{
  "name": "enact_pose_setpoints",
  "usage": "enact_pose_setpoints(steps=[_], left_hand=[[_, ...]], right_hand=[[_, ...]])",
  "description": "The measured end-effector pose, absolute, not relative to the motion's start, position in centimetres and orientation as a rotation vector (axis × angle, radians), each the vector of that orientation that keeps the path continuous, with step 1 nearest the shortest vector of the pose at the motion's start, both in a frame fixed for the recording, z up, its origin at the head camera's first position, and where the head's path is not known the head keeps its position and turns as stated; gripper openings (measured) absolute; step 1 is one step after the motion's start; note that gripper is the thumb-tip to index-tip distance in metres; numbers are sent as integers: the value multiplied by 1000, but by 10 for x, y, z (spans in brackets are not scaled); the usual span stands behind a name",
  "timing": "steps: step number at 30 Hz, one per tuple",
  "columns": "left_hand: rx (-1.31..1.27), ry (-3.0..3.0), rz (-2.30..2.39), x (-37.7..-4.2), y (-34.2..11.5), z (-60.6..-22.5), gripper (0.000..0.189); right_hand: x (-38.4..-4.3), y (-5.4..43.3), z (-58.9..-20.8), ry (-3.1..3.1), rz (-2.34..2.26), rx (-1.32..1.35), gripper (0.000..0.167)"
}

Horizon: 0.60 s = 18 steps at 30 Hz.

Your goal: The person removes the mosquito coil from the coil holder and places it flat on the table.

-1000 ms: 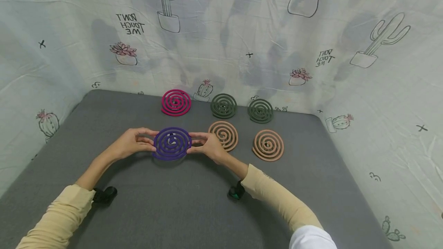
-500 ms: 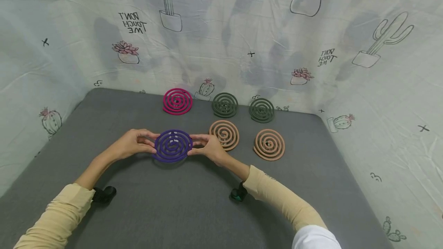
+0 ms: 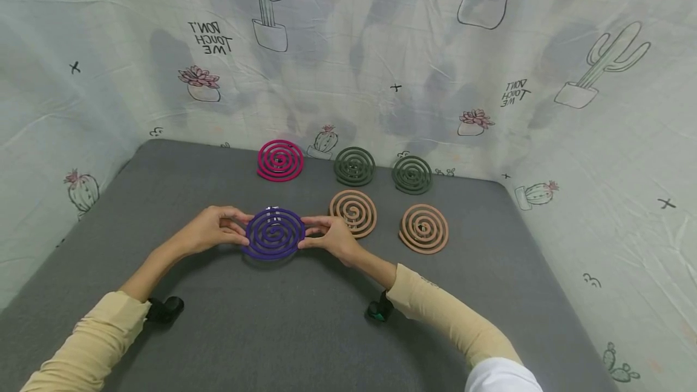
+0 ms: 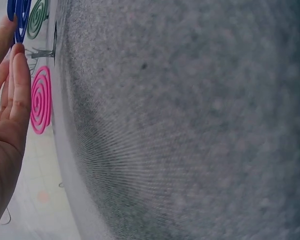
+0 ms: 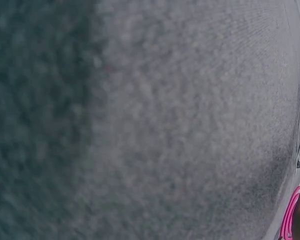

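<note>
Spiral in purple [image 3: 275,233] is in your grasp, your left hand [image 3: 213,230] pinching its nine o'clock edge and your right hand [image 3: 334,239] its three o'clock edge. From it, the pink coil [image 3: 280,161] lies toward twelve, the farther tan coil [image 3: 424,228] toward three, on the grey counter [image 3: 278,331].

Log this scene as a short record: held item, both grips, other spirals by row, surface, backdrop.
Held item: purple spiral, seemingly raised off the surface
Left grip: pinching its left edge
Right grip: pinching its right edge
Back row, left to right: pink spiral, left green spiral, right green spiral
Nearer row: left tan spiral, right tan spiral
Surface: grey tabletop
Backdrop: printed white cloth
</note>
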<state>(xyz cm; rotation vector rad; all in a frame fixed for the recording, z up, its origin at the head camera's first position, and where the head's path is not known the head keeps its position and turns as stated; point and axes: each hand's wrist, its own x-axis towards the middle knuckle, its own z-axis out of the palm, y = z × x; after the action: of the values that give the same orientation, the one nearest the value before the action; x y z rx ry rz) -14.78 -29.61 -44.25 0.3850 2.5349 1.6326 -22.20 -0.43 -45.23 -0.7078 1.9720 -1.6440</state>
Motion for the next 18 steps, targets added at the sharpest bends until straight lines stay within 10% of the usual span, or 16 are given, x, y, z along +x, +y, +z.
enact_pose_setpoints(steps=[18], left_hand=[[388,2558,1512,-142,-292,-442,51]], right_hand=[[-217,-5,-450,1977,-1593,-691,55]])
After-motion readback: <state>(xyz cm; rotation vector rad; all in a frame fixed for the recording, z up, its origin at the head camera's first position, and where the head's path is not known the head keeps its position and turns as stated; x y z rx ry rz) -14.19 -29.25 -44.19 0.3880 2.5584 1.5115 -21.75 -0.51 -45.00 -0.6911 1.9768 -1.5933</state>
